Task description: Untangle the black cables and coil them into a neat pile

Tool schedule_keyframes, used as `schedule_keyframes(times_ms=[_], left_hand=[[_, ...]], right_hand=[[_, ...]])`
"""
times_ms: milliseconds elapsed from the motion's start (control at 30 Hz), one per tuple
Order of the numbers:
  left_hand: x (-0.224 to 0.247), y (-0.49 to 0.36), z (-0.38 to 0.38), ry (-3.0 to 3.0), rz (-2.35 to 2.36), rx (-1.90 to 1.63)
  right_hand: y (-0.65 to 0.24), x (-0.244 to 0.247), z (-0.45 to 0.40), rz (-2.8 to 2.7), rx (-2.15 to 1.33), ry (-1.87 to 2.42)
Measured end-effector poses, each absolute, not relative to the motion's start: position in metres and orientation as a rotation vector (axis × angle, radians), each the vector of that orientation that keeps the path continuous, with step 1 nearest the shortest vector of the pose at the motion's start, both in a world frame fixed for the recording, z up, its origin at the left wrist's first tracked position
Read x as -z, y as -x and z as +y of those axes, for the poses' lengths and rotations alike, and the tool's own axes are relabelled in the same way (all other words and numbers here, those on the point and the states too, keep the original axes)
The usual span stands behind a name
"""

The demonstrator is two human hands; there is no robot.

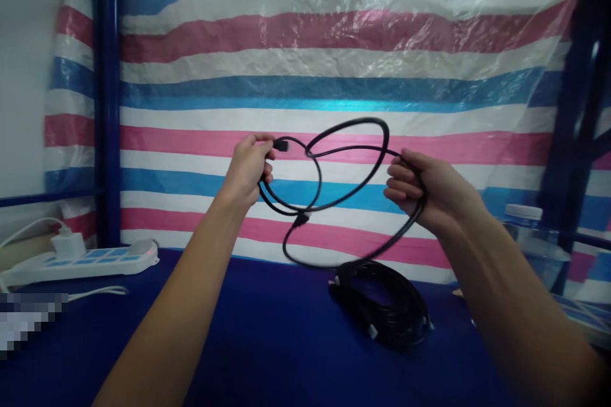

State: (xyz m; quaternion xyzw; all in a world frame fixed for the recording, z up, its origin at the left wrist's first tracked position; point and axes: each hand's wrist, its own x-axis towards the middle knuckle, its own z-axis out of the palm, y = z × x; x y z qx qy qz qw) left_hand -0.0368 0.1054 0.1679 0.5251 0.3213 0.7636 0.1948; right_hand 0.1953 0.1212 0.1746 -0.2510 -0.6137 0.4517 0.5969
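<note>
Between my two raised hands stretches a loose black cable [356, 189], looped over itself in the air. My left hand [251, 168] pinches it near a black plug, and a loop of the cable hangs under the fingers. Further right, my right hand [429, 191] has its fingers curled round another part of the same cable. A second black connector dangles from a strand at mid-height. On the blue surface below lies a thick coil of black cable [401, 311] with pale connector ends; the held cable passes just in front of or over it, and I cannot tell whether they touch.
A white power strip [109, 261] with a white charger [68, 245] plugged in lies at the left. A clear bottle with a white cap [524, 213] stands at the right behind my forearm. Striped plastic sheeting [334, 38] hangs behind, between dark blue posts [109, 102].
</note>
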Motion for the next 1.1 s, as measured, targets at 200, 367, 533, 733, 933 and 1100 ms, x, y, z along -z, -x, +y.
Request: schedule_keyframes(times_ms=[200, 367, 533, 733, 933, 1100], left_hand=[[-0.173, 0.037, 0.103, -1.398, 0.527, -2.490], [-0.172, 0.021, 0.099, -1.744, 0.524, -2.443], [-0.167, 0.006, 0.095, -2.080, 0.531, -2.124], [-0.158, -0.010, 0.086, -2.390, 0.475, -1.679], [-0.142, -0.027, 0.106, -2.854, 0.758, -1.398], [-0.129, -0.036, 0.122, -2.783, 0.832, -1.532]], right_hand=[[-0.191, -0.164, 0.134, -1.500, -0.811, 0.739], [-0.175, -0.154, 0.133, -1.803, -0.500, 0.863], [-0.165, -0.152, 0.124, -1.889, -0.525, 0.876], [-0.165, -0.154, 0.130, -1.639, -0.808, 0.640], [-0.170, -0.162, 0.128, -1.401, -1.071, 0.466], [-0.173, -0.160, 0.125, -1.454, -0.997, 0.397]])
